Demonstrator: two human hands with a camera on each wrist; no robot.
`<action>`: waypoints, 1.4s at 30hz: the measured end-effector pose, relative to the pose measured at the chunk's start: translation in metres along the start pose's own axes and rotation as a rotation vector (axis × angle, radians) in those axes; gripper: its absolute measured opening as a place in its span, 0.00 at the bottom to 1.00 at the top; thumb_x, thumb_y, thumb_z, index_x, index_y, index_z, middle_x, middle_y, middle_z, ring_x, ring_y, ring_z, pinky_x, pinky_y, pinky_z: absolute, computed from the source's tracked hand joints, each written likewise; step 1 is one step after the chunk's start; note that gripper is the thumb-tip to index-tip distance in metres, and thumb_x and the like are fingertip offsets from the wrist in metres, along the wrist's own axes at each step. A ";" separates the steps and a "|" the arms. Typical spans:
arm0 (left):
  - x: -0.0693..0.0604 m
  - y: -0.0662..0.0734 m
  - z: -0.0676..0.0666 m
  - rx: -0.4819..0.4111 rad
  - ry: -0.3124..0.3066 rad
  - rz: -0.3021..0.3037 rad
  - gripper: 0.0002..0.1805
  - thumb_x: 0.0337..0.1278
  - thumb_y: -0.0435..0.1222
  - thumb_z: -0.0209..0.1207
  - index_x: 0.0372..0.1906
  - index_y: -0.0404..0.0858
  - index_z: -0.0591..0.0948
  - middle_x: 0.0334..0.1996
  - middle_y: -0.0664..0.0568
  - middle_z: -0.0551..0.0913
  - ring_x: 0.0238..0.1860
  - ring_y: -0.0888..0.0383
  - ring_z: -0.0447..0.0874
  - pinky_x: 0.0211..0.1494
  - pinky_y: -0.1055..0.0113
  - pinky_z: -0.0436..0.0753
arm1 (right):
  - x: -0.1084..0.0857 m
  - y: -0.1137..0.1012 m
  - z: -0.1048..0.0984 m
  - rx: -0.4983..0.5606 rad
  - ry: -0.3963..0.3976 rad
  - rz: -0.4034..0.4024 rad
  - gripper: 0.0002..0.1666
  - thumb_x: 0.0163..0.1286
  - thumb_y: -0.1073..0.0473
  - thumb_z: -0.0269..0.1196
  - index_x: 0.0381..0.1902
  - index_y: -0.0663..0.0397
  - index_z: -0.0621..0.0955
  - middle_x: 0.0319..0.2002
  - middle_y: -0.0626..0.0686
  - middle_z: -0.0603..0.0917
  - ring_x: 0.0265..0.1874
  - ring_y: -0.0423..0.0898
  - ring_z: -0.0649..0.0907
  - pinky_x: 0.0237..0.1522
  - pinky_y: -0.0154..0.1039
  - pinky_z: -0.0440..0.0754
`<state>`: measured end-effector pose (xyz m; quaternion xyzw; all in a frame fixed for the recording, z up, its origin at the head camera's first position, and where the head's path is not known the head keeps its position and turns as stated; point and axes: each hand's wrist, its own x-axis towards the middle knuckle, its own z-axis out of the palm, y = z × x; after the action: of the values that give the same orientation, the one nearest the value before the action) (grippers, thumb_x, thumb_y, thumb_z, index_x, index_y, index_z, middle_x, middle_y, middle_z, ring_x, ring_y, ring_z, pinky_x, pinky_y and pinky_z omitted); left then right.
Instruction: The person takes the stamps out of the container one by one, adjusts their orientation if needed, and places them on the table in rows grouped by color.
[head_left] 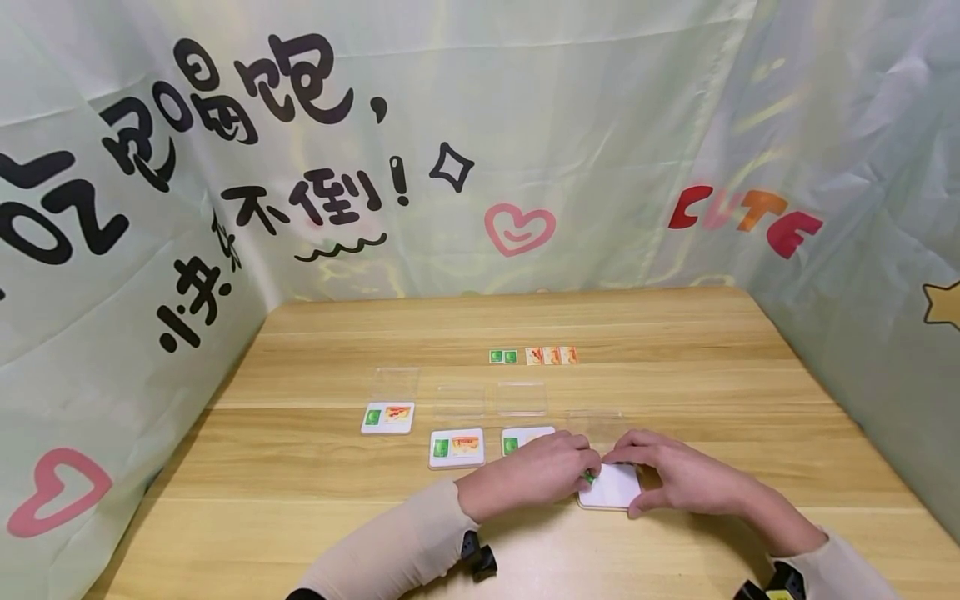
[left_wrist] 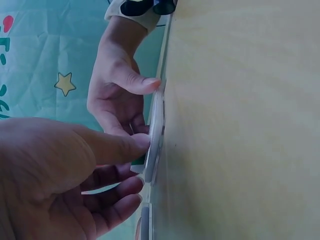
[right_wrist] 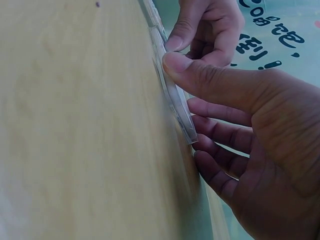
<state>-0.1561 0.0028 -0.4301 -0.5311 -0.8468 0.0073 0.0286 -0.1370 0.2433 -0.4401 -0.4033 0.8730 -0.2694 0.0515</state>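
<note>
In the head view, a white card in a clear plastic case (head_left: pixel 613 490) lies on the wooden table, with both hands at it. My left hand (head_left: pixel 543 468) pinches a small green sticker (head_left: pixel 588 477) at the card's left side. The same green piece (left_wrist: pixel 138 161) shows below the left thumb in the left wrist view, partly hidden by the fingers. My right hand (head_left: pixel 686 477) holds the case at its right part, thumb on the near edge and fingers at the far edge. In the right wrist view, the right thumb (right_wrist: pixel 177 62) rests against the case's edge.
To the left lie three similar cases with green and orange stickers: a far-left one (head_left: pixel 387 418), a middle one (head_left: pixel 457 448) and one (head_left: pixel 517 437) partly behind the left hand. Transparent lids (head_left: pixel 522 398) stand behind them. Green stickers (head_left: pixel 503 357) and orange stickers (head_left: pixel 552 356) lie farther back.
</note>
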 end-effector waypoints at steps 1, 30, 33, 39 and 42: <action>0.000 0.000 0.000 -0.003 0.001 0.004 0.09 0.63 0.44 0.63 0.45 0.47 0.83 0.40 0.62 0.82 0.43 0.69 0.76 0.54 0.77 0.71 | 0.000 0.000 0.000 0.002 -0.002 0.003 0.31 0.57 0.37 0.69 0.55 0.42 0.81 0.49 0.40 0.76 0.45 0.37 0.75 0.44 0.35 0.77; -0.010 -0.032 -0.027 -0.359 0.156 -0.139 0.10 0.62 0.37 0.64 0.47 0.43 0.81 0.40 0.61 0.78 0.38 0.70 0.73 0.41 0.82 0.72 | 0.000 0.001 0.001 -0.007 0.010 -0.007 0.30 0.56 0.38 0.71 0.54 0.44 0.82 0.48 0.39 0.76 0.44 0.36 0.75 0.43 0.34 0.77; -0.012 -0.038 -0.031 -0.377 0.176 -0.173 0.10 0.61 0.37 0.65 0.46 0.43 0.81 0.39 0.61 0.78 0.37 0.70 0.73 0.40 0.81 0.72 | 0.001 0.001 0.001 -0.009 0.010 -0.005 0.30 0.56 0.38 0.71 0.54 0.44 0.82 0.48 0.39 0.76 0.44 0.36 0.76 0.44 0.34 0.77; -0.016 -0.049 -0.036 -0.437 0.201 -0.241 0.12 0.59 0.37 0.67 0.46 0.43 0.81 0.38 0.60 0.78 0.34 0.68 0.74 0.38 0.79 0.73 | 0.000 0.001 0.001 -0.020 0.005 0.009 0.30 0.57 0.37 0.70 0.54 0.42 0.82 0.48 0.39 0.76 0.45 0.37 0.75 0.44 0.34 0.77; -0.017 -0.054 -0.035 -0.442 0.211 -0.250 0.12 0.58 0.36 0.67 0.47 0.43 0.81 0.39 0.59 0.78 0.34 0.67 0.74 0.38 0.79 0.73 | 0.000 0.001 0.001 -0.019 0.003 0.012 0.30 0.57 0.37 0.70 0.54 0.42 0.82 0.48 0.39 0.76 0.45 0.37 0.75 0.44 0.34 0.77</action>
<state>-0.1952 -0.0361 -0.3931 -0.4135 -0.8792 -0.2366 0.0006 -0.1376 0.2436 -0.4413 -0.3980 0.8781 -0.2614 0.0479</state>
